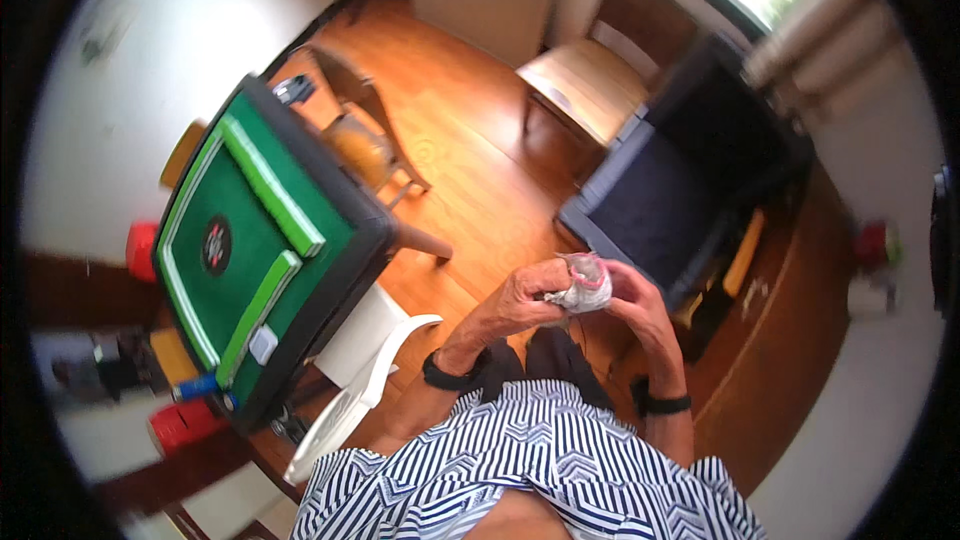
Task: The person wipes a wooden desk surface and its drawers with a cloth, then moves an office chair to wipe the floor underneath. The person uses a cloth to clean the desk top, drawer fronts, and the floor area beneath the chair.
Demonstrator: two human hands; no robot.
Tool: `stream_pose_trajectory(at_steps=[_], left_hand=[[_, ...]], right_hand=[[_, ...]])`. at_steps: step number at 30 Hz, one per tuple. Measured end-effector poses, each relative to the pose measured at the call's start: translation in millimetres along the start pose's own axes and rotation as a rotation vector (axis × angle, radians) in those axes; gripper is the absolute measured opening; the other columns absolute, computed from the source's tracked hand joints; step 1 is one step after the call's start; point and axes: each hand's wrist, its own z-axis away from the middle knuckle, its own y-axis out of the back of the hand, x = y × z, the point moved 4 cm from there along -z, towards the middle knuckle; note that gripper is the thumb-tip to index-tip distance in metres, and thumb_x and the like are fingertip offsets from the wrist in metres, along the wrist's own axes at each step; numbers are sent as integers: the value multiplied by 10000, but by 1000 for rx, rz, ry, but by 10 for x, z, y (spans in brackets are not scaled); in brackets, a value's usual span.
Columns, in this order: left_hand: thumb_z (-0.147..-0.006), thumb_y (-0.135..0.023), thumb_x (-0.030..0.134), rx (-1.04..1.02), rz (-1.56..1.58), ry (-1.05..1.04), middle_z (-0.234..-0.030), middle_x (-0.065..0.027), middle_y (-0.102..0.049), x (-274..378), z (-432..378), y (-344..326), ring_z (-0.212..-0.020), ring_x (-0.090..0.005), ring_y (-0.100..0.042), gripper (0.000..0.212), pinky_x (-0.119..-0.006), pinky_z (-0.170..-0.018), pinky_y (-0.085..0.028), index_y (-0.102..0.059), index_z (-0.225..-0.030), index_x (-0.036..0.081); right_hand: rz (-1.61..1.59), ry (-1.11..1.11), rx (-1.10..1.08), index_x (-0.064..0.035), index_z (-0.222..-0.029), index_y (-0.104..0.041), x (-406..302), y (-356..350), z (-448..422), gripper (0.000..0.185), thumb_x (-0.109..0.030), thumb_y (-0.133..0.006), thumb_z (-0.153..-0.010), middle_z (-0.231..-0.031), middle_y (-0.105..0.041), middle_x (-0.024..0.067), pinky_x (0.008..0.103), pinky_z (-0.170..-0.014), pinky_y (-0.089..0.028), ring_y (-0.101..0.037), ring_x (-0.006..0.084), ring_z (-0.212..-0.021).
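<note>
Both my hands hold a bunched white cloth piece [589, 291] in front of my body. It has a pink rim around an opening at the top; whether it is a sock or another fabric item I cannot tell. My left hand [531, 291] grips its left side, thumb and fingers bent around it. From the right, my right hand [634, 300] touches it with curled fingers, and some of the fingertips are hidden behind the cloth. Dark bands circle both wrists.
To the left stands a mahjong table [345, 270] with rows of green-backed tiles [274, 187]. A white plastic chair [360, 397] is close on my left. An open dark case [652, 202] lies ahead right, before a wooden chair [585, 82]. Another chair [364, 150] stands beyond the table.
</note>
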Motion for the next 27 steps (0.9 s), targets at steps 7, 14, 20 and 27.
stream_pose_trajectory(at_steps=[7,14,20,27], left_hand=[[-736,-693,68,-473,-272,-39,-825,-75,-580,417,-475,-778,-863,-261,-574,162,-374,-794,-443,-675,-895,47],[-669,-666,3,-327,-583,17,-799,-109,-539,202,-926,-879,-785,-294,-565,305,-387,-697,-457,-676,-968,63],[-800,-623,9,151,-718,104,-885,-103,-662,-48,-1215,-986,-789,-250,-645,242,-339,-686,-512,-664,-1037,28],[-992,-512,306,224,622,682,-1070,-106,-667,-502,-1768,-1268,-932,-189,-666,335,-337,-842,-554,-571,-1175,32]], right_hand=[[-19,201,-24,-72,-1373,-513,-58,149,467,665,-137,-803,-778,-1292,-558,92,349,-1027,-431,-546,198,-1184],[-145,137,507,-30,-1084,-656,86,932,924,207,-56,-634,-880,-999,-680,26,244,-838,-508,-627,101,-919],[56,359,794,-29,-1053,-628,-442,1201,1097,171,-43,-670,-888,-977,-623,1,244,-797,-502,-596,96,-908],[409,490,439,-97,-1115,-665,-909,1213,951,351,-140,-768,-782,-1129,-635,81,357,-895,-527,-584,215,-1116]])
